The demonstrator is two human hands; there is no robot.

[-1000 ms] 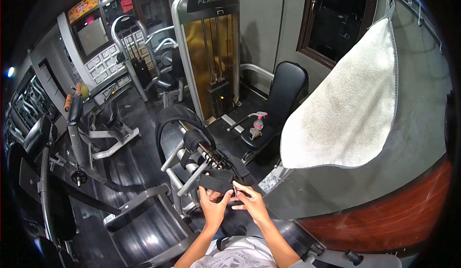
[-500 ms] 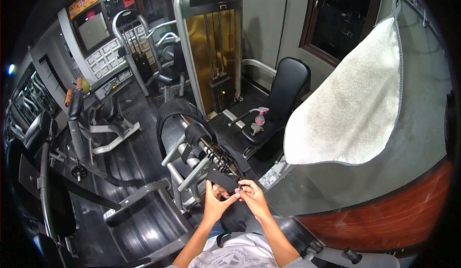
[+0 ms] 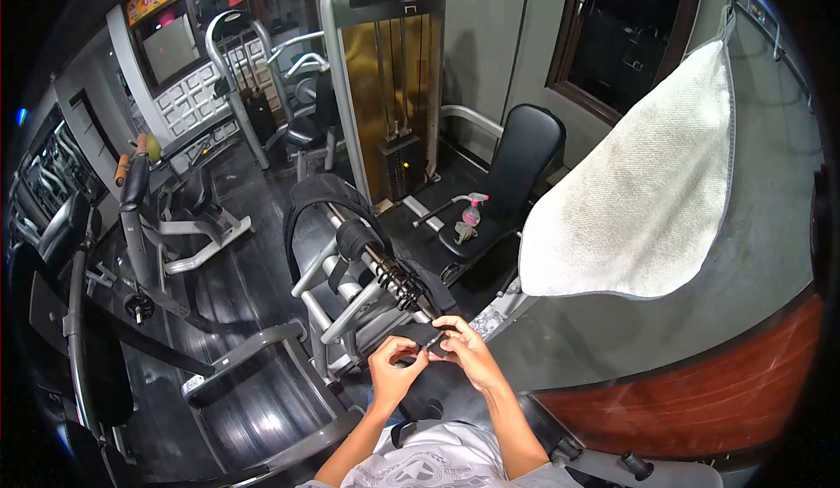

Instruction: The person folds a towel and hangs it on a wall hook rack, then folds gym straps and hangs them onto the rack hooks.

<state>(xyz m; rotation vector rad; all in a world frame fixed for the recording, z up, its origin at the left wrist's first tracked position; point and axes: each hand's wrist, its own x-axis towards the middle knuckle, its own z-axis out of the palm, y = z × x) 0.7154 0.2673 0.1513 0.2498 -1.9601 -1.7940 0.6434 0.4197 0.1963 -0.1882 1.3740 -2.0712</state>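
Black rubber flooring (image 3: 236, 282) spreads through a gym, with a gold-backed PLAMAX weight-stack machine (image 3: 394, 94) as its landmark. Nearest, well in front of that machine, the right hand (image 3: 472, 361) has its thumb and fingers clamped on a small dark piece (image 3: 437, 342). The left hand (image 3: 394, 372) has its thumb and forefinger tips together at the piece's near edge; whether they grip it too, I cannot tell. Fine details of the piece are too small to make out.

Between the hands and the PLAMAX machine, a silver rack (image 3: 343, 317) carries a black roller pad (image 3: 353, 238), a cluster of spring collars (image 3: 398, 283) and a curved black belt (image 3: 322, 192). To the machine's right, a pink spray bottle (image 3: 471, 215) and a crumpled cloth (image 3: 465, 232) rest on a black seat (image 3: 483, 241), below its padded backrest (image 3: 528, 142). Further right, a white towel (image 3: 634, 182) hangs from a hook. Left of the machine and farther back stands another weight machine (image 3: 241, 77), before white block panelling (image 3: 188, 107).
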